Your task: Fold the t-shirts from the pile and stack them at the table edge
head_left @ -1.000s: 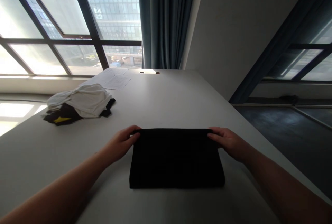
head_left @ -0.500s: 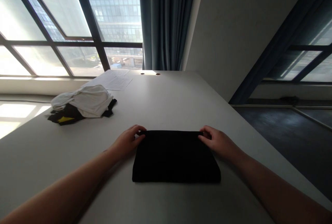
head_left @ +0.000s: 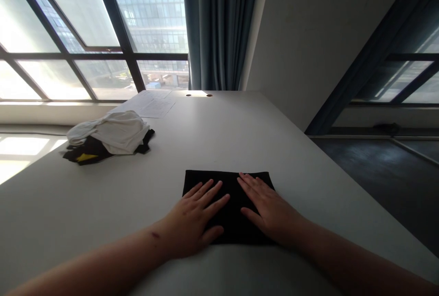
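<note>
A black folded cloth (head_left: 233, 218), probably a garment, lies flat on the white table (head_left: 212, 140) in front of me. On its left part rests my left hand (head_left: 195, 218), palm down with the fingers spread. My right hand (head_left: 265, 207) lies flat on the right part, fingers stretched toward the far edge. Neither hand grips anything. The hands cover both sides of the cloth, while its middle and far edge show.
To the left on the table is a loose heap with a white cloth (head_left: 120, 134) over a black one (head_left: 94, 147) that has a yellow patch. Paper sheets (head_left: 151, 104) lie behind it. Two round holes sit near the far edge, by a curtain (head_left: 219, 31).
Both hands have let go of the cloth's far corners. They have moved inward and nearer to me and now lie flat on top of it.
</note>
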The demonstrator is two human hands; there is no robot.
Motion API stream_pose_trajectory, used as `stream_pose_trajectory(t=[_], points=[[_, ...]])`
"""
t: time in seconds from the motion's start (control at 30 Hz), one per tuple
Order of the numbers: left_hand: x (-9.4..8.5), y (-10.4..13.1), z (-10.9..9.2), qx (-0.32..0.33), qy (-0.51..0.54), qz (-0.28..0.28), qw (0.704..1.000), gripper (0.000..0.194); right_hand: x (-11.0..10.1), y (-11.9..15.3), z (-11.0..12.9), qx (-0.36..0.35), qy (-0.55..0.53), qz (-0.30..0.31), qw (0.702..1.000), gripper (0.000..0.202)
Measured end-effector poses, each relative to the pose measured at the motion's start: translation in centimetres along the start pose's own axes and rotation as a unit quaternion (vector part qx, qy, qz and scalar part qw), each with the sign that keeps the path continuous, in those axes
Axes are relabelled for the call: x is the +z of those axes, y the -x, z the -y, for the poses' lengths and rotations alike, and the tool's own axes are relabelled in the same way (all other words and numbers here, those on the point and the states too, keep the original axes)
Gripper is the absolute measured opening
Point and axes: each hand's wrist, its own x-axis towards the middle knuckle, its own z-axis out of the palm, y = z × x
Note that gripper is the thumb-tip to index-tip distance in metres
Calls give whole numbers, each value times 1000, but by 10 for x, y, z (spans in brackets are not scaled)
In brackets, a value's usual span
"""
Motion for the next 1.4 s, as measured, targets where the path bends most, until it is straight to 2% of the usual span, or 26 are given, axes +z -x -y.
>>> stream_pose_trajectory(t=[0.1, 0.3, 0.4, 0.5, 0.53, 0.6, 0.67, 0.73, 0.8, 0.9, 1.1, 1.27, 1.4], points=[[8, -4, 8, -16, -9, 38, 999, 69, 12, -4, -10, 32, 18, 49, 998, 71], [11, 2, 20, -52, -56, -2, 997, 62, 8, -2, -21, 68, 51, 45, 995, 69], [9, 1, 14, -72, -94, 0, 993, 66, 8, 0, -30, 76, 58, 45, 994, 74], [3, -13, -3, -86, -118, 1, 989, 70, 10, 2, -39, 86, 65, 51, 993, 83], [0, -20, -8, -71, -115, -4, 991, 69, 11, 3, -41, 91, 67, 50, 992, 84], [-4, -36, -14, 2, -87, -2, 996, 66, 14, 6, -45, 97, 70, 47, 992, 84], [-6, -50, -12, 78, -47, 28, 995, 60, 15, 9, -47, 99, 69, 48, 992, 86], [-5, -57, -2, 97, -21, 62, 993, 56, 14, 13, -49, 100, 66, 50, 992, 88], [-1, -57, 11, 69, -16, 65, 995, 56, 11, 15, -50, 98, 65, 47, 992, 89], [7, -45, 28, 18, -31, 28, 999, 58, 7, 15, -51, 93, 63, 40, 993, 89], [18, -30, 43, -59, -87, -37, 994, 64, -1, 5, -60, 103, 44, 9, 994, 79], [8, -34, 50, -105, -93, -53, 989, 60, -8, -5, -75, 177, -18, -35, 983, 59], [-3, -36, 53, -131, -82, -27, 988, 59, -16, -12, -75, 225, -102, -5, 969, 44]])
